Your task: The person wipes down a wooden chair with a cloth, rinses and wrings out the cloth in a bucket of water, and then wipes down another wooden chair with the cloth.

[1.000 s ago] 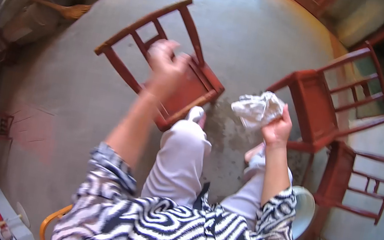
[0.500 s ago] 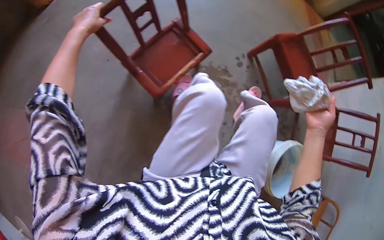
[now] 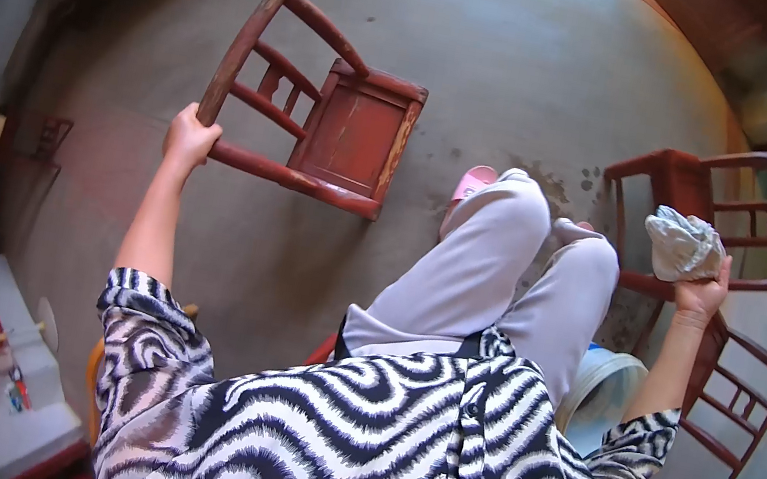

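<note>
My left hand is wrapped round the near end of the worn top rail of a red wooden chair. The chair's backrest points left and its square seat lies to the right, with paint worn off along the edges. Out to the right, my right hand holds up a crumpled whitish cloth, which covers part of the palm and fingers. Behind the cloth is a second red chair.
Another red chair stands at the lower right. A pale bucket is beside my right leg. At the lower left, a white table bears several small items. Wet spots mark the floor beyond my feet.
My left hand first reached over the chair, then took hold of its top rail. The chair has turned, its backrest now facing left. My right hand has moved right with the cloth.
</note>
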The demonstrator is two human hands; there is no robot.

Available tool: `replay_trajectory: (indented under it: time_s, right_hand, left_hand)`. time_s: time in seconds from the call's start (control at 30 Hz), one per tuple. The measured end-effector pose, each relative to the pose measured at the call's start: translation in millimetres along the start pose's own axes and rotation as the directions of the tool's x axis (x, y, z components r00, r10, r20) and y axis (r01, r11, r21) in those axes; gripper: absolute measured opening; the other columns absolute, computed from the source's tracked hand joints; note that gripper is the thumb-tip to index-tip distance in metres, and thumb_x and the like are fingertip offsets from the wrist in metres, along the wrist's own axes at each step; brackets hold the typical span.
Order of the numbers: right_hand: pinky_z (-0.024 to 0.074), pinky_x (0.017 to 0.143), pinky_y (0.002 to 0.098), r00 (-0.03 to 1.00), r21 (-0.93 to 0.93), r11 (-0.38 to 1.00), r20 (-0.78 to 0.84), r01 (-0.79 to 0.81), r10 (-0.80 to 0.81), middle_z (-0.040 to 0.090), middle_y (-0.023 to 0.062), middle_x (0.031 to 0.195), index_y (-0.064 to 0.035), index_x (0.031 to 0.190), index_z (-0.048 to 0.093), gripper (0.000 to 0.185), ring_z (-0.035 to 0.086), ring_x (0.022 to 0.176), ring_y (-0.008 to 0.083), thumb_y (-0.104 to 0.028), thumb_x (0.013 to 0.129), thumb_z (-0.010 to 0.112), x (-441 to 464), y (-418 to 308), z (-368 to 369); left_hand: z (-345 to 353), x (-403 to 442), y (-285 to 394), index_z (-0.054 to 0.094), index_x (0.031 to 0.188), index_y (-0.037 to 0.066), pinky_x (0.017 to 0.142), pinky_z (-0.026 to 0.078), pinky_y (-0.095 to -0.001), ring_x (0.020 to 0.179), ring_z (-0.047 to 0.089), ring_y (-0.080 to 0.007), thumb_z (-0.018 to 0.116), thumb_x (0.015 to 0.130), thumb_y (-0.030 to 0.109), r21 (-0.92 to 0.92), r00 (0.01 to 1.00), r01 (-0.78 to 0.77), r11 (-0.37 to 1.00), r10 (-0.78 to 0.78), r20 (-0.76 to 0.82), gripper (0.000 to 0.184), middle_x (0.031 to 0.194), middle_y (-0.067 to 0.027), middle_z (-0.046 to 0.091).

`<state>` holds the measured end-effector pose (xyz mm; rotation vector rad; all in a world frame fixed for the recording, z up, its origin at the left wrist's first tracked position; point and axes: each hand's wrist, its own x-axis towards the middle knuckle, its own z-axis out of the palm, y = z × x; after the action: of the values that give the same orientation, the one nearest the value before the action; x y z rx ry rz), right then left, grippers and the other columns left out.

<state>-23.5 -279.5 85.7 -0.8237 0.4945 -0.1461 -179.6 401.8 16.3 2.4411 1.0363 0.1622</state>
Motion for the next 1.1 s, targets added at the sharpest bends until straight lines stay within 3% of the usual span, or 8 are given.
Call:
replay_trajectory:
  time_s: [0.07, 0.2, 0.27, 0.4, 0.5, 0.63, 0.87, 1.1]
  right_hand:
    - [0.0268, 0.102, 0.0489, 0.997, 0.008, 1.000, 0.076, -0.014, 0.013, 0.050, 0.0150, 0.122, -0.0006, 0.117, 0.050, 0.046, 0.042, 0.117, 0.0327, -0.036, 0.089, 0.042, 17.9, -5.7, -18.1]
    - [0.0266, 0.102, 0.0484, 0.999, 0.042, 0.999, -0.029, -0.022, 0.024, 0.051, 0.0122, 0.123, -0.0037, 0.116, 0.052, 0.044, 0.043, 0.117, 0.0300, -0.036, 0.088, 0.046, 4.9, 2.0, 4.6]
    - [0.0257, 0.103, 0.0483, 0.998, 0.075, 0.996, -0.039, 0.054, -0.051, 0.051, 0.0124, 0.123, -0.0037, 0.116, 0.053, 0.043, 0.043, 0.117, 0.0300, -0.036, 0.088, 0.046, 0.0, -6.0, 4.7]
    - [0.0260, 0.103, 0.0490, 0.996, 0.040, 0.995, -0.024, 0.089, -0.088, 0.049, 0.0134, 0.125, -0.0017, 0.119, 0.049, 0.044, 0.042, 0.118, 0.0311, -0.034, 0.089, 0.043, -2.8, 0.3, 19.3]
    - [0.0265, 0.103, 0.0481, 0.996, 0.066, 0.995, 0.044, 0.070, -0.073, 0.050, 0.0136, 0.123, -0.0016, 0.118, 0.049, 0.040, 0.043, 0.118, 0.0302, -0.030, 0.090, 0.043, -0.6, -3.6, 19.5]
    - [0.0264, 0.103, 0.0484, 0.994, 0.042, 0.998, 0.096, 0.051, -0.055, 0.050, 0.0132, 0.123, -0.0020, 0.118, 0.049, 0.039, 0.043, 0.117, 0.0296, -0.029, 0.090, 0.043, 5.4, -9.6, 13.2]
    - [0.0249, 0.104, 0.0489, 0.996, 0.044, 0.996, 0.048, 0.078, -0.080, 0.048, 0.0137, 0.125, -0.0022, 0.118, 0.049, 0.040, 0.041, 0.119, 0.0309, -0.029, 0.089, 0.045, -10.5, -6.6, 30.1]
    - [0.0250, 0.103, 0.0493, 1.000, 0.009, 1.000, -0.007, -0.004, 0.004, 0.049, 0.0136, 0.125, -0.0028, 0.118, 0.050, 0.040, 0.042, 0.119, 0.0306, -0.030, 0.089, 0.045, 1.4, -12.2, 4.7]
  left_hand:
    - [-17.9, -13.2, -33.2, 0.051, 0.075, 0.004, 0.039, 0.044, -0.0348, 0.041, 0.055, -0.0220, 0.058, 0.064, 0.016, 0.008, 0.998, 0.024, 1.000, -0.024, -0.057, 0.018, 0.055, -0.0098, 0.054]
    - [-44.2, -33.4, -91.3, 0.052, 0.076, 0.004, 0.037, 0.044, -0.0336, 0.041, 0.054, -0.0199, 0.060, 0.063, 0.016, 0.000, 0.992, 0.071, 0.997, -0.070, -0.108, 0.020, 0.056, -0.0086, 0.054]
    - [-17.4, 0.3, -102.4, 0.052, 0.078, 0.003, 0.034, 0.042, -0.0321, 0.040, 0.053, -0.0186, 0.064, 0.065, 0.017, -0.079, 0.994, 0.008, 0.997, -0.016, -0.108, 0.023, 0.055, -0.0073, 0.053]
    - [-11.9, 0.3, -136.9, 0.051, 0.080, 0.001, 0.030, 0.038, -0.0302, 0.037, 0.050, -0.0175, 0.070, 0.069, 0.021, -0.166, 0.988, 0.146, 0.975, -0.152, -0.024, 0.030, 0.056, -0.0059, 0.052]
    - [-13.0, 0.3, -123.2, 0.050, 0.082, 0.001, 0.029, 0.033, -0.0297, 0.034, 0.047, -0.0158, 0.069, 0.070, 0.022, -0.185, 0.978, 0.200, 0.962, -0.206, -0.017, 0.031, 0.055, -0.0052, 0.051]
    - [-15.2, 4.5, -119.1, 0.050, 0.082, 0.001, 0.030, 0.035, -0.0301, 0.034, 0.048, -0.0162, 0.069, 0.072, 0.025, -0.132, 0.985, 0.170, 0.977, -0.169, 0.014, 0.031, 0.055, -0.0067, 0.052]
    - [-12.1, -0.4, -126.6, 0.051, 0.083, 0.001, 0.035, 0.041, -0.0295, 0.040, 0.053, -0.0175, 0.069, 0.073, 0.032, -0.063, 0.990, 0.118, 0.991, -0.122, -0.070, 0.037, 0.058, -0.0071, 0.055]
    - [-6.3, -14.5, -126.2, 0.054, 0.079, 0.005, 0.042, 0.043, -0.0318, 0.042, 0.055, -0.0191, 0.068, 0.071, 0.041, 0.025, 0.957, 0.258, 0.966, -0.252, -0.141, 0.040, 0.059, -0.0073, 0.058]
